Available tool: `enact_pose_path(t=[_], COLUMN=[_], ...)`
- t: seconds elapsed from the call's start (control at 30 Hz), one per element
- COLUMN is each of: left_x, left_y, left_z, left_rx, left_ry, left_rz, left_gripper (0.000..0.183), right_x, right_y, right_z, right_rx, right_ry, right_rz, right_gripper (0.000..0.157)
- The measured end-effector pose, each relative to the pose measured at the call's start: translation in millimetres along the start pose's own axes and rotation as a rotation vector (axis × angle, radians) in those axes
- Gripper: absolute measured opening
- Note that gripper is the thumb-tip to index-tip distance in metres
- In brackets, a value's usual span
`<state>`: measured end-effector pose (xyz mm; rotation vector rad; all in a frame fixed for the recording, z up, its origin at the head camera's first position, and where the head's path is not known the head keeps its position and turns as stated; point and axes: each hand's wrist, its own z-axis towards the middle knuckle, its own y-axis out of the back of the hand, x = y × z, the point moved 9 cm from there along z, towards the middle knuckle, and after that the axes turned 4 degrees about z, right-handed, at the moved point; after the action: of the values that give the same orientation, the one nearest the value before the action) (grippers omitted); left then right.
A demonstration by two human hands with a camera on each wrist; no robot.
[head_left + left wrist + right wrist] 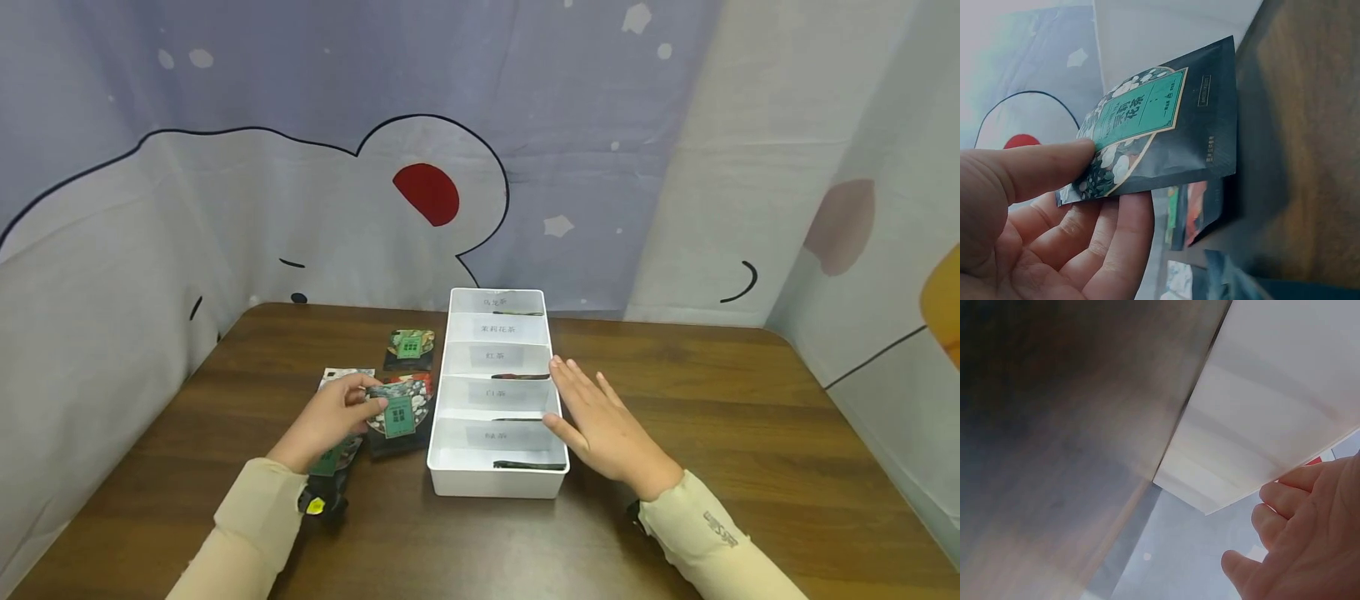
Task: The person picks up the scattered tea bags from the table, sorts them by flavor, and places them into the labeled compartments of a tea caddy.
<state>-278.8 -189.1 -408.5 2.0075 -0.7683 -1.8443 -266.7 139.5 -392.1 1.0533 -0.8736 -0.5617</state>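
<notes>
My left hand (330, 423) pinches a dark tea sachet (400, 415) at its left edge, thumb on top and fingers underneath. A green label and white flowers show on the sachet in the left wrist view. It hovers left of a white divided box (495, 485), over another sachet with a red top edge (422, 381). My right hand (603, 429) lies along the box's right side, fingers extended, fingertips right at the rim. Labelled compartments run front to back; thin edges of sachets (529, 465) show in several of them.
A green-labelled sachet (409, 348) lies on the brown wooden table (697, 400) left of the box's far part. More sachets (336, 461) lie beneath and beside my left hand, partly hidden by it. A printed curtain (570, 167) hangs behind the table.
</notes>
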Motion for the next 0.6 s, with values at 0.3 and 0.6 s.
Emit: enact_pose_path(t=[0.3,0.6], left_x=[-17.3,-47.5], left_y=[19.1,33.5], left_z=[2.6,5.7], left_rx=[-0.084,-0.182], left_ry=[-0.051,-0.143], left_rz=[0.057,0.128], left_gripper=[0.032,0.032], right_x=[1,1], right_y=[-0.3,0.3], right_z=[0,0], right_rx=[0.0,0.0], right_ry=[0.007,0.011], right_rz=[-0.008,-0.021], right_gripper=[0.074,0.074])
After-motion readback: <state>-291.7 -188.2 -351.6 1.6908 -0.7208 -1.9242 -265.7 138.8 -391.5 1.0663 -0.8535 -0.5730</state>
